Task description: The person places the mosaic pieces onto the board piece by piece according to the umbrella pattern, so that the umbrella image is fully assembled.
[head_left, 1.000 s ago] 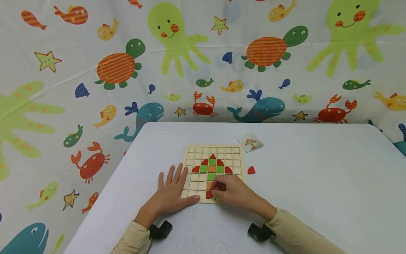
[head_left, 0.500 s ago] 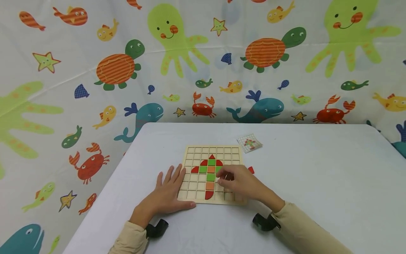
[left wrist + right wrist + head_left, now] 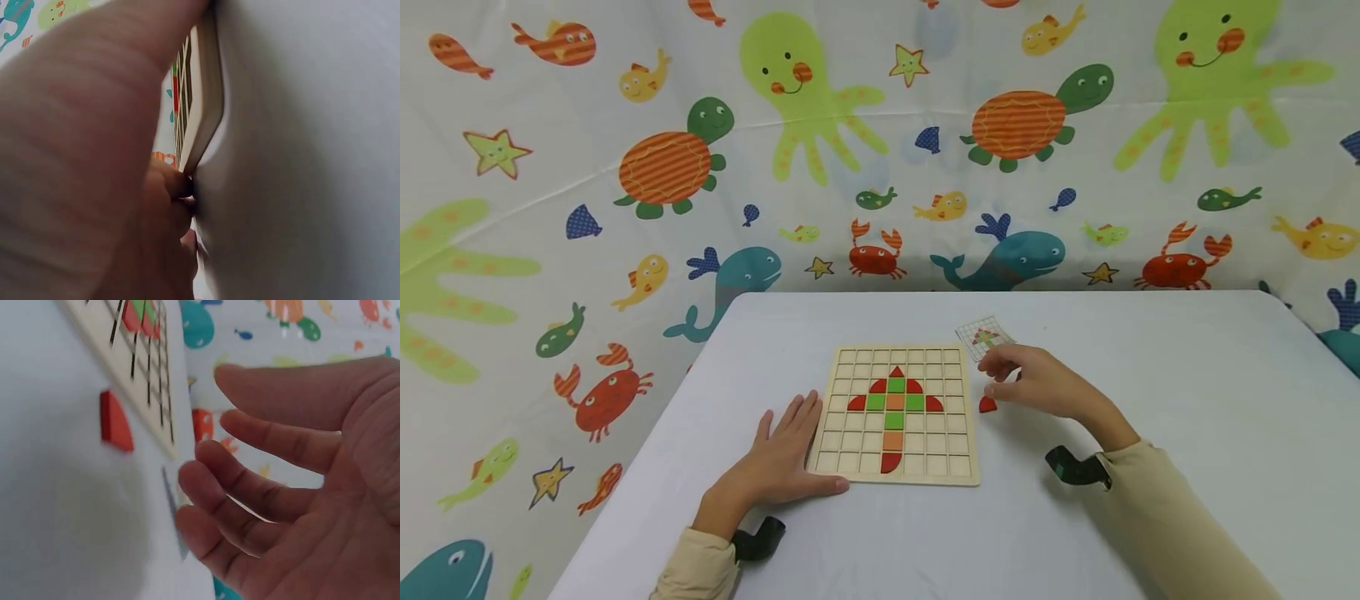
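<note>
A wooden grid board lies on the table, bearing red, green and orange pieces in a rocket-like shape. At its top is a red triangle; a red quarter-circle piece ends the column below. My left hand rests at the board's left edge, fingers spread and thumb along the near corner. To the right of the board, my right hand hovers with loosely bent fingers and nothing between them. Just below its fingertips lies a loose red quarter-circle piece, standing apart from the hand in the right wrist view.
A small pattern card with the same coloured shape lies behind the board's right corner, partly overlapped by my right hand. The white table extends to both sides. Behind it hangs a curtain printed with sea animals.
My right hand has moved from the board's lower cells rightward and away, over to the loose red piece and the card. My left hand stays at the board's left edge.
</note>
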Available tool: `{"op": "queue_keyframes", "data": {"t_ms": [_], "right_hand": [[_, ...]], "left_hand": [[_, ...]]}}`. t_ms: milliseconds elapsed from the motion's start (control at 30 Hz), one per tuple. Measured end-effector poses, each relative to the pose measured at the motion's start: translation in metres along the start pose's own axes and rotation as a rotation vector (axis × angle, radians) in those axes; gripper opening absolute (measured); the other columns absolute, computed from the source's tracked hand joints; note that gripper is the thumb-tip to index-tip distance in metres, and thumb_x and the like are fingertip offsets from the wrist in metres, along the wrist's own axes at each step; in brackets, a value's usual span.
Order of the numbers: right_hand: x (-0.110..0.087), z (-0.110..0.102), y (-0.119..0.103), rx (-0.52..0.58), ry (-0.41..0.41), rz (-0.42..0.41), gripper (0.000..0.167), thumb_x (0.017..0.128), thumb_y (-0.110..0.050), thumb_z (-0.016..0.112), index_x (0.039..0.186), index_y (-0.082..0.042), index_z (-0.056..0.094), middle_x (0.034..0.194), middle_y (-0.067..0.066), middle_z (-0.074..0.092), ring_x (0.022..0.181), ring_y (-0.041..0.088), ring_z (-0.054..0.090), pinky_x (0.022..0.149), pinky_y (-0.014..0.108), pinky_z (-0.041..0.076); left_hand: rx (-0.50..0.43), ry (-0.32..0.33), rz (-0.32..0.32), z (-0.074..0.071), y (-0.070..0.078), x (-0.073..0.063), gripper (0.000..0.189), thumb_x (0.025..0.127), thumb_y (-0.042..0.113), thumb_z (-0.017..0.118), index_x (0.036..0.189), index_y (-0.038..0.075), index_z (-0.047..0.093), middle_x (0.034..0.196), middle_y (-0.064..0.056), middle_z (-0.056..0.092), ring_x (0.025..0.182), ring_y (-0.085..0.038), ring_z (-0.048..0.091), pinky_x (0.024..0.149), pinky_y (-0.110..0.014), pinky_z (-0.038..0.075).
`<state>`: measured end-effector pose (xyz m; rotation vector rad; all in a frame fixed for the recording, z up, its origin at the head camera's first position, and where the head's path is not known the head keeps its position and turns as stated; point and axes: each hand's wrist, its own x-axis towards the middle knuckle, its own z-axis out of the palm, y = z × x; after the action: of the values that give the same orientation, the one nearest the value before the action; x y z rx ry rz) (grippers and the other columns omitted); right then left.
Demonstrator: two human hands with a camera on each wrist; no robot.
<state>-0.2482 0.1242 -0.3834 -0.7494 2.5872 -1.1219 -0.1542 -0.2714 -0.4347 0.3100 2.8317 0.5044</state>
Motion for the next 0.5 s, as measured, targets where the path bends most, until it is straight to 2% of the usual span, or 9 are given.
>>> {"op": "queue_keyframes", "data": {"t_ms": [200, 300, 500], "right_hand": [[0.003, 0.003, 0.024, 0.006, -0.114, 0.071, 0.037, 0.091, -0.014, 0.084, 0.122, -0.002, 0.069, 0.107, 0.008, 0.063, 0.104, 0.028, 0.056, 0.090, 0.041, 0.052], [0.005, 0.009, 0.033, -0.017, -0.129, 0.049, 0.033, 0.089, -0.012, 0.086, 0.117, -0.006, 0.070, 0.107, 0.006, 0.061, 0.103, 0.027, 0.054, 0.091, 0.043, 0.050], [0.007, 0.017, 0.035, -0.074, -0.090, -0.033, 0.023, 0.087, -0.007, 0.086, 0.103, -0.007, 0.070, 0.100, 0.004, 0.059, 0.097, 0.025, 0.053, 0.084, 0.041, 0.050]], "left_hand": [[0.004, 0.010, 0.001, 0.001, 0.000, -0.001, 0.134, 0.077, 0.077, 0.077, 0.169, -0.002, 0.019, 0.178, -0.019, 0.013, 0.163, -0.041, 0.006, 0.122, -0.071, -0.003], [0.004, 0.009, 0.002, 0.002, 0.000, -0.001, 0.134, 0.077, 0.078, 0.076, 0.169, -0.001, 0.019, 0.178, -0.019, 0.012, 0.163, -0.041, 0.006, 0.122, -0.071, -0.004], [0.000, 0.003, -0.002, 0.002, 0.001, 0.000, 0.135, 0.077, 0.078, 0.077, 0.170, -0.001, 0.019, 0.178, -0.019, 0.011, 0.163, -0.041, 0.004, 0.122, -0.071, -0.006]]}}
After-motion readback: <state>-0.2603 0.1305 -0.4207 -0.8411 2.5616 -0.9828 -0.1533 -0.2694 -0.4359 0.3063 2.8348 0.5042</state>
